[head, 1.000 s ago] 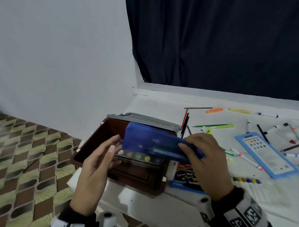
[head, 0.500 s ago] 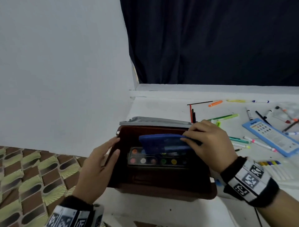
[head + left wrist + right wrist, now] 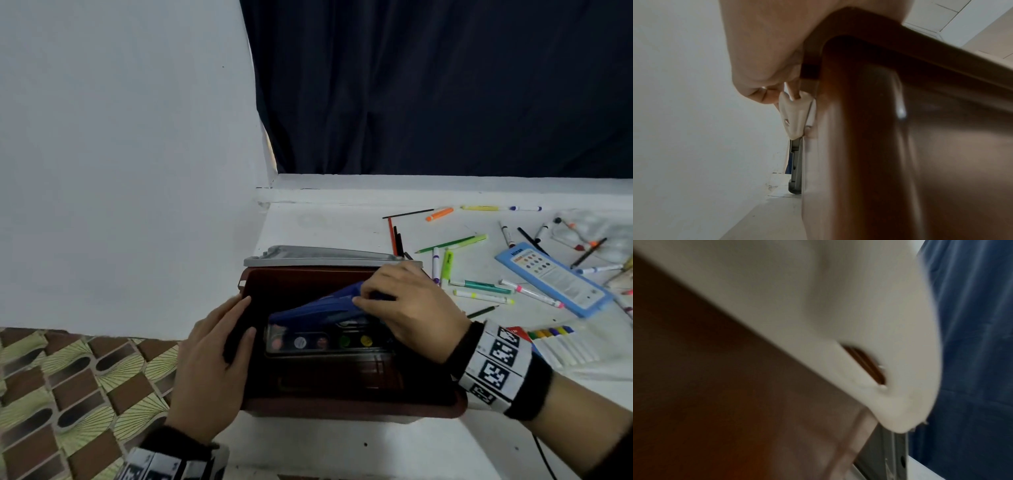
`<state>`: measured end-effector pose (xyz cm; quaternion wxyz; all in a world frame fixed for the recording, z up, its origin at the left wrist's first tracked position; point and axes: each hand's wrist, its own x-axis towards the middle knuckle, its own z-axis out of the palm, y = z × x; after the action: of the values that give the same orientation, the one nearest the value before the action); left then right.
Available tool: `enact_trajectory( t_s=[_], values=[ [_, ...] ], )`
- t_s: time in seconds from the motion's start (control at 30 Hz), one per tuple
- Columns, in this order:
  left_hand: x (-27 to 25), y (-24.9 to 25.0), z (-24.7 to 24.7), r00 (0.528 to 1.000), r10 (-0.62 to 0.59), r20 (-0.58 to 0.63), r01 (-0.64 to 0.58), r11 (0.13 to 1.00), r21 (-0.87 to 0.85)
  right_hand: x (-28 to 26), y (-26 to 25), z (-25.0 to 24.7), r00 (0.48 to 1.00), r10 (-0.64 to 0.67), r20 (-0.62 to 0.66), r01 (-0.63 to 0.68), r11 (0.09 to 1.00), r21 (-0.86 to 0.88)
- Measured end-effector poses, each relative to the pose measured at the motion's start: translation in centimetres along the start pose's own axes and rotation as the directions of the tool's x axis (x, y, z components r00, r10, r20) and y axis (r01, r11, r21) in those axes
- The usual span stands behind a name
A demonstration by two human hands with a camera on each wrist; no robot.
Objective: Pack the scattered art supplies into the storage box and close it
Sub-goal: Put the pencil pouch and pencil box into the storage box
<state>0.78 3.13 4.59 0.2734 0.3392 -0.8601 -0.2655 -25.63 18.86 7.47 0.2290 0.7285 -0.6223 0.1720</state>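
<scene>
**Mia:** Brown storage box [image 3: 342,407] sits closest to us on the white bench [image 3: 342,452]. What is inside?

**Sam:** A paint set [image 3: 329,342] with round colour spots lies flat on the bottom. A blue case [image 3: 318,305] leans on it, its 3 o'clock end higher.

**Mia:** A moment ago that case was up in the air in front of the box. Now it is down inside.

**Sam:** Yes. The right hand [image 3: 407,308] came down with it, and its fingers are curled round the high end of the case.

**Mia:** And the left hand [image 3: 212,363]?

**Sam:** It let go of the case. Now it lies on the box's rim at 9 o'clock with its fingers out straight, holding the box steady. From the wrist you can see a white latch [image 3: 795,113] hanging just under that rim.

**Mia:** So one more thing is nearly packed.

**Sam:** I think so. It only needs to lie flat.

**Mia:** What is farther away?

**Sam:** The grey lid [image 3: 329,257] stands at 12 o'clock behind the box. At 2 o'clock, lots of markers [image 3: 479,294] and a light blue pack [image 3: 551,277] wait on the bench. The box cannot be closed yet.
</scene>
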Motion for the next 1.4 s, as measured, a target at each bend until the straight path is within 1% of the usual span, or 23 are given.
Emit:
enact_trajectory(
  t_s=[0.07,0.1,0.13,0.2,0.27,0.33,0.43,0.53,0.67,0.77,0.83,0.9,0.97,1.03,1.1,1.17,1.2,1.27,1.33,1.4],
  values=[
    [0.0,0.0,0.1,1.0,0.003,-0.003,-0.003,1.0,0.0,0.2,0.1,0.4,0.992,-0.083,0.1,0.082,0.996,0.017],
    [0.0,0.0,0.1,1.0,0.002,-0.005,-0.002,1.0,-0.005,0.1,0.2,0.8,0.978,-0.112,0.179,0.111,0.994,0.018],
    [0.0,0.0,0.1,1.0,0.0,-0.007,0.0,1.0,-0.012,-0.2,0.2,1.1,0.958,-0.115,0.264,0.116,0.993,0.013],
    [0.0,-0.1,0.0,1.0,-0.002,-0.01,0.002,1.0,-0.025,-1.0,0.4,1.8,0.919,-0.04,0.392,0.049,0.999,-0.012],
    [0.0,-0.1,0.0,1.0,-0.002,-0.008,0.002,1.0,-0.03,-1.4,0.4,2.1,0.889,0.055,0.455,-0.046,0.998,-0.032],
    [0.0,-0.1,0.1,1.0,-0.004,0.0,0.004,1.0,-0.025,-1.3,0.1,1.9,0.859,0.094,0.503,-0.094,0.995,-0.024],
    [0.0,-0.2,0.0,1.0,-0.001,0.015,0.001,1.0,-0.013,-1.2,-0.3,1.4,0.822,0.118,0.557,-0.143,0.99,0.001],
    [-0.1,-0.2,0.0,1.0,0.012,0.023,-0.012,1.0,0.005,-1.1,-0.4,1.1,0.817,0.133,0.562,-0.17,0.985,0.014],
    [-0.1,0.1,-0.3,0.991,0.134,-0.006,-0.134,0.991,0.015,-0.9,-0.4,0.6,0.825,0.163,0.541,-0.225,0.973,0.049],
    [-0.4,1.0,-0.6,0.983,0.183,-0.013,-0.183,0.983,0.017,-0.5,-0.6,0.2,0.794,0.158,0.587,-0.216,0.976,0.029],
    [-0.8,1.9,-0.4,0.982,0.186,0.024,-0.187,0.981,0.058,-0.4,-0.7,0.2,0.77,0.172,0.615,-0.199,0.98,-0.025],
    [-1.3,2.4,-0.3,0.984,0.169,0.058,-0.175,0.976,0.132,-0.4,-0.9,0.2,0.76,0.188,0.622,-0.171,0.981,-0.086],
    [-1.6,2.9,-0.3,0.988,0.15,0.048,-0.156,0.973,0.17,-0.5,-1.0,0.3,0.748,0.21,0.629,-0.177,0.977,-0.117],
    [-1.9,3.8,-0.4,0.99,0.138,0.033,-0.141,0.98,0.143,-0.5,-0.8,0.1,0.733,0.209,0.647,-0.177,0.978,-0.114],
    [-2.1,5.3,0.0,0.988,0.15,0.029,-0.153,0.984,0.091,-0.8,-0.5,-0.5,0.745,0.181,0.642,-0.182,0.981,-0.066],
    [-2.3,6.2,0.0,0.987,0.161,0.018,-0.162,0.986,0.042,-0.4,-0.7,-0.6,0.772,0.155,0.616,-0.213,0.977,0.022],
    [-2.4,7.2,0.6,0.983,0.186,0.002,-0.186,0.982,0.034,-0.9,-0.3,-1.2,0.794,0.145,0.591,-0.238,0.968,0.081],
    [-3.0,9.7,2.1,0.978,0.204,-0.035,-0.204,0.979,-0.004,-2.5,0.6,-2.4,0.855,0.12,0.505,-0.264,0.938,0.224],
    [-3.8,12.1,3.7,0.978,0.201,-0.065,-0.205,0.976,-0.078,-4.4,1.5,-3.9,0.915,0.142,0.379,-0.281,0.895,0.345],
    [-4.3,14.7,5.8,0.98,0.188,-0.072,-0.195,0.973,-0.123,-7.2,2.9,-5.7,0.94,0.203,0.274,-0.307,0.851,0.425]
  ],
)
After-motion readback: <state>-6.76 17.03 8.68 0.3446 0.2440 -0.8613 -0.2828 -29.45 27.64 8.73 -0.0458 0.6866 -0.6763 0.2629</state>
